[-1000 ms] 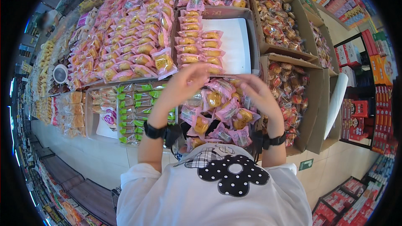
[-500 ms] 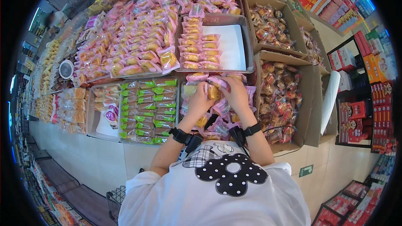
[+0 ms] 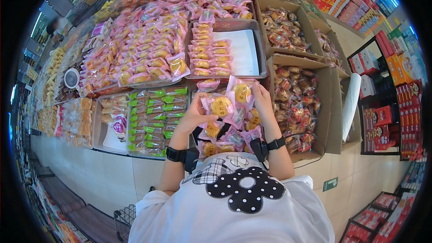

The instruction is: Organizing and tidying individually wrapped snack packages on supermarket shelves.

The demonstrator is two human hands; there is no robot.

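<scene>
My left hand (image 3: 196, 113) grips a round yellow cake in a pink-edged clear wrapper (image 3: 221, 106), its flat printed face turned up. My right hand (image 3: 262, 102) pinches the edge of a second wrapped cake (image 3: 241, 92), held upright just to the right of the first. Beneath both hands lies a loose heap of the same cakes (image 3: 210, 147) at the front of the display. Straight ahead, a grey plastic tray (image 3: 263, 54) holds neat rows of wrapped cakes (image 3: 209, 49) on its left side, with white lining showing on its right.
Left of my hands stands a tray of brown snacks with green wrapper ends (image 3: 155, 117). A large pile of pink-wrapped cakes (image 3: 148, 49) rises behind it. Cardboard boxes (image 3: 330, 103) of wrapped snacks line the right side. A wire basket (image 3: 124, 218) is at lower left.
My hands, close together around the cakes before, have moved apart. The two wrapped cakes now show separately, one in each hand, faces visible.
</scene>
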